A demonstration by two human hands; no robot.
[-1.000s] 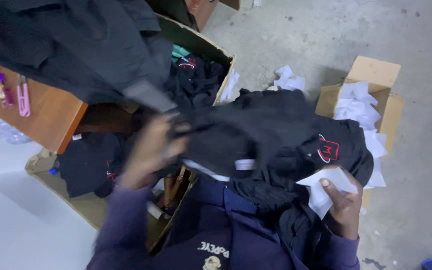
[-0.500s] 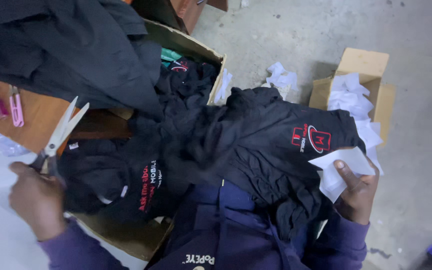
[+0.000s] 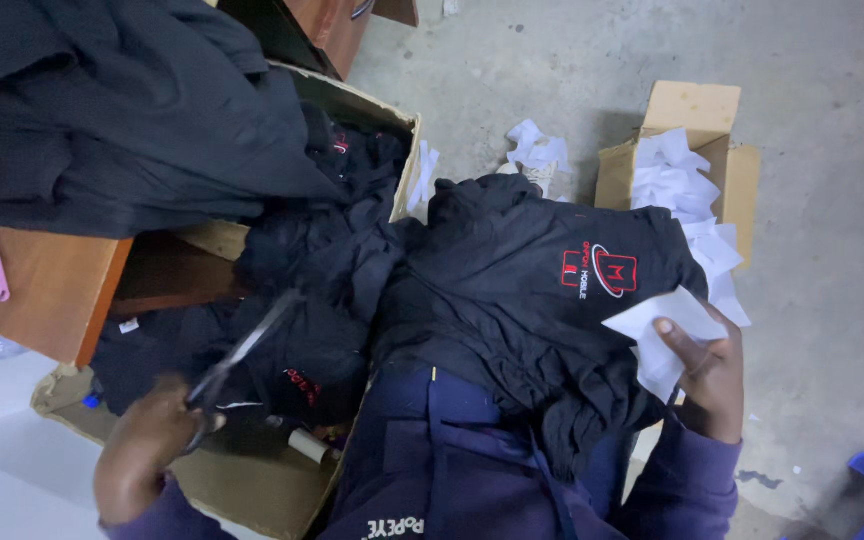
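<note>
Black garment [image 3: 542,300] is lying across the lap, logo up, staying where it was; the cardboard box [image 3: 252,480] of dark clothes is sitting at the left; left hand [image 3: 152,455] is gripping scissors [image 3: 237,360], now lowered and swinging in toward the garment, blurred; right hand [image 3: 707,375] is still pinching the white backing paper [image 3: 662,335] at the garment's edge.

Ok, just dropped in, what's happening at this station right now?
A person sits with a black garment bearing a red and white emblem draped over their lap. The left hand grips scissors over an open cardboard box full of black clothing. The right hand holds a white piece of backing paper at the garment's edge. A smaller box of white scraps stands on the floor.
</note>
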